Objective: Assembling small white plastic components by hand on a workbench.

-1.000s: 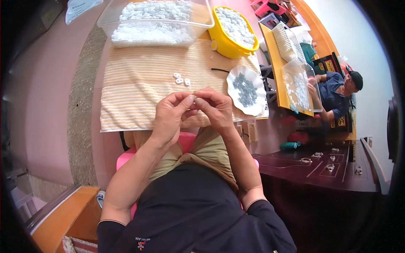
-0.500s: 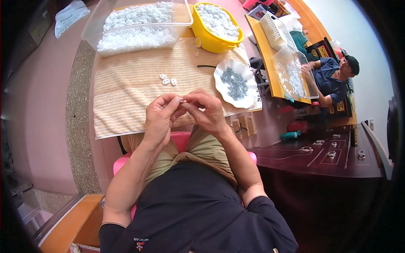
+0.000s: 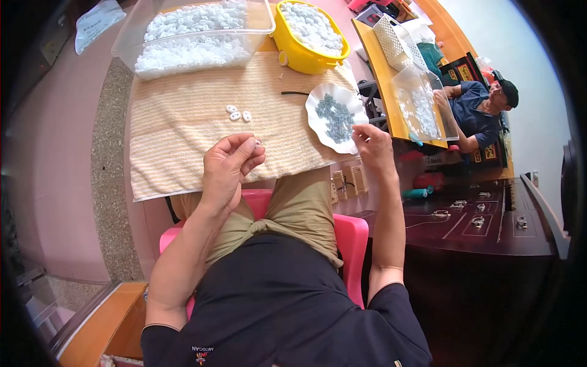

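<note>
- Your left hand pinches 1 small white piece between thumb and fingertips, held just above the near edge of the striped cloth; it is too small to tell its long axis or which way it points.
- Your right hand hovers at the near rim of the white scalloped dish, fingers loosely curled; whether it holds anything, you cannot tell.
- 3 white pieces lie in a short row running left to right on the cloth.
- 1 clear tub and 1 yellow bowl are full of white pieces.
</note>
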`<action>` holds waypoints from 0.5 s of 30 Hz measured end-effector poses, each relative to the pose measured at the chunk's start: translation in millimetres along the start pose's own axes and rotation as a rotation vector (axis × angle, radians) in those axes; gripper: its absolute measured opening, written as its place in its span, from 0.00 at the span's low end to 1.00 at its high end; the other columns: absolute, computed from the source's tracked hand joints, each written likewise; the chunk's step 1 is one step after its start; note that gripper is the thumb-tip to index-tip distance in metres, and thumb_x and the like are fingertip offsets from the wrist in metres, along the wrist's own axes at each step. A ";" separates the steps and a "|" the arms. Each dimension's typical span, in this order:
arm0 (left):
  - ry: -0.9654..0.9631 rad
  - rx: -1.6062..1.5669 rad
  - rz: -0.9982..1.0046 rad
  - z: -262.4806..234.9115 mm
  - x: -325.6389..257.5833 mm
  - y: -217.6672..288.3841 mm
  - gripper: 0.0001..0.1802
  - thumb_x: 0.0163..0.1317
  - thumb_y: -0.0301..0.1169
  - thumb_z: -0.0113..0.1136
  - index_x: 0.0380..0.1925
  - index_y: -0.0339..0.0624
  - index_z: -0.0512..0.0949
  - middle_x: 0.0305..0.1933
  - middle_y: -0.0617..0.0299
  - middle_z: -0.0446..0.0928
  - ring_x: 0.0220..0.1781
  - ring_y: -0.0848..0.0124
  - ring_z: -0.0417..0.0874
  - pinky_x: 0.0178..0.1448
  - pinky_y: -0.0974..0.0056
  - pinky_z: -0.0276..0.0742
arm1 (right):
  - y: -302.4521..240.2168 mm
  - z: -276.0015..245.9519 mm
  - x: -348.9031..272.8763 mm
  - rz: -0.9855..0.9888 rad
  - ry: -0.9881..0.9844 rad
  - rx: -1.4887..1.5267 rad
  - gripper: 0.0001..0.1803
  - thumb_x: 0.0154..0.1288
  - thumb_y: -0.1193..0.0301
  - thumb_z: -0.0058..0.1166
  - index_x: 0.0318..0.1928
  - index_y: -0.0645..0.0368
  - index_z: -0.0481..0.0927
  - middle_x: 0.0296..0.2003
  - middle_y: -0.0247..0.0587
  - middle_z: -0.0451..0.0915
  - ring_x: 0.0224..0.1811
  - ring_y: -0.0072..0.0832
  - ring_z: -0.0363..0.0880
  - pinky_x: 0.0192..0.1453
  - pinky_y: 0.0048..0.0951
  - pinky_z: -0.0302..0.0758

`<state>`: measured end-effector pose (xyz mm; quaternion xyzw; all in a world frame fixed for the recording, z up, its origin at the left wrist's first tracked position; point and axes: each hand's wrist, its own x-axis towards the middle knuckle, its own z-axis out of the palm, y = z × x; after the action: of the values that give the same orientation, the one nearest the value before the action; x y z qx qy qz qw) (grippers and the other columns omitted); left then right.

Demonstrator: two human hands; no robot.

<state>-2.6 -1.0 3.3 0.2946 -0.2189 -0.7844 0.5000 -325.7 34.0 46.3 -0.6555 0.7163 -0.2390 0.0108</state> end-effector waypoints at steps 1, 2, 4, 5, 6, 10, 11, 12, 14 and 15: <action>0.004 0.001 0.001 -0.1 0.0 -0.2 0.08 0.64 0.24 0.59 0.41 0.33 0.76 0.37 0.57 0.80 0.37 0.72 0.83 0.44 0.69 0.84 | 3.5 -4.0 2.1 -0.028 -0.007 -0.055 0.11 0.56 0.78 0.58 0.41 0.63 0.82 0.30 0.46 0.83 0.29 0.31 0.82 0.36 0.28 0.77; 0.006 0.001 0.000 -0.2 0.0 -0.5 0.08 0.64 0.24 0.59 0.41 0.33 0.76 0.37 0.57 0.80 0.37 0.72 0.83 0.44 0.69 0.84 | 8.5 -5.4 4.6 -0.028 -0.009 -0.054 0.11 0.56 0.78 0.58 0.41 0.63 0.82 0.30 0.46 0.83 0.29 0.31 0.82 0.36 0.28 0.77; 0.011 0.003 -0.004 -0.4 -0.3 -0.4 0.08 0.64 0.24 0.59 0.41 0.33 0.76 0.36 0.57 0.80 0.36 0.73 0.83 0.44 0.69 0.84 | 13.8 -5.9 9.6 -0.009 -0.087 -0.155 0.08 0.57 0.73 0.55 0.38 0.55 0.83 0.33 0.50 0.82 0.38 0.45 0.81 0.43 0.41 0.77; 0.013 0.004 -0.005 -0.5 -0.4 0.0 0.08 0.64 0.24 0.59 0.41 0.33 0.76 0.36 0.57 0.80 0.36 0.73 0.83 0.44 0.69 0.84 | 13.2 -6.0 10.8 -0.008 -0.089 -0.154 0.08 0.57 0.73 0.55 0.38 0.55 0.83 0.33 0.50 0.82 0.38 0.45 0.81 0.43 0.41 0.77; 0.016 0.007 -0.010 -0.6 -0.4 0.4 0.08 0.63 0.24 0.59 0.41 0.33 0.76 0.36 0.57 0.80 0.36 0.73 0.83 0.44 0.69 0.84 | 12.1 -7.3 12.3 -0.011 -0.133 -0.199 0.08 0.57 0.73 0.55 0.38 0.55 0.83 0.33 0.50 0.82 0.39 0.45 0.81 0.44 0.42 0.76; 0.019 0.013 -0.018 0.0 -0.9 0.8 0.08 0.63 0.24 0.60 0.41 0.34 0.77 0.35 0.58 0.80 0.36 0.73 0.83 0.43 0.70 0.84 | 8.4 -9.8 18.2 -0.049 -0.223 -0.331 0.08 0.57 0.72 0.54 0.38 0.55 0.82 0.35 0.50 0.82 0.41 0.45 0.81 0.45 0.43 0.76; 0.020 0.013 -0.020 0.6 -1.2 1.0 0.08 0.63 0.24 0.60 0.41 0.34 0.77 0.35 0.58 0.80 0.36 0.73 0.83 0.43 0.70 0.84 | 8.4 -9.8 20.1 -0.048 -0.225 -0.332 0.08 0.57 0.72 0.54 0.38 0.55 0.82 0.35 0.50 0.82 0.41 0.45 0.81 0.45 0.43 0.76; 0.019 0.019 -0.024 1.1 -1.4 1.3 0.08 0.63 0.24 0.60 0.40 0.34 0.77 0.35 0.58 0.80 0.36 0.73 0.83 0.43 0.70 0.84 | 8.4 -9.5 22.2 -0.060 -0.251 -0.334 0.09 0.57 0.72 0.54 0.38 0.55 0.82 0.35 0.51 0.82 0.41 0.45 0.80 0.46 0.43 0.76; 0.022 0.024 -0.026 1.3 -1.8 2.2 0.08 0.63 0.24 0.60 0.40 0.34 0.77 0.35 0.59 0.80 0.36 0.73 0.83 0.43 0.70 0.84 | 6.2 -9.0 25.5 -0.075 -0.280 -0.334 0.09 0.58 0.72 0.53 0.39 0.55 0.82 0.36 0.51 0.82 0.42 0.46 0.80 0.46 0.43 0.76; 0.024 0.026 -0.026 1.2 -2.1 2.4 0.08 0.63 0.24 0.60 0.40 0.34 0.77 0.35 0.59 0.80 0.35 0.74 0.83 0.42 0.70 0.84 | 4.3 -9.2 26.7 -0.090 -0.290 -0.348 0.09 0.57 0.72 0.53 0.38 0.55 0.83 0.35 0.52 0.82 0.42 0.46 0.80 0.46 0.43 0.76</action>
<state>-1.2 0.0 6.2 0.3130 -0.2191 -0.7845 0.4885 -336.5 12.0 61.0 -0.7063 0.7077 -0.0155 -0.0105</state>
